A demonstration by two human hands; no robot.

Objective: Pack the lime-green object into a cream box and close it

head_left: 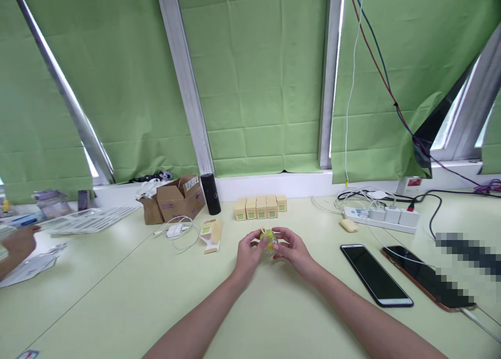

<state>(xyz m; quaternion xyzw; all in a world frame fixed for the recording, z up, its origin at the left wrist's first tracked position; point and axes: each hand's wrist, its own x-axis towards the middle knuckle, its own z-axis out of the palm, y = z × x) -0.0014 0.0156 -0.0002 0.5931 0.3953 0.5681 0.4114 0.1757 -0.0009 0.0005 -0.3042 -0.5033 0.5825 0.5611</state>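
Holding: small yellow-green item (267, 239) pinched between left hand (247, 253) and right hand (293, 250), just above the table (195, 301) | step judged: fiddling with item | next: steady fingertip grip called for | row of boxes (260, 207) behind.

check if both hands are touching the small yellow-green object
Touching. The head view shows the left hand and right hand pinching the small yellow-green object between their fingertips, raised above the table.

An office or small packing workroom is suggested: a pale tabletop (117, 291) is set against windows covered by green blinds (254, 77), with a power strip (381, 215), phones (376, 274) and small cartons (260, 207) laid out.
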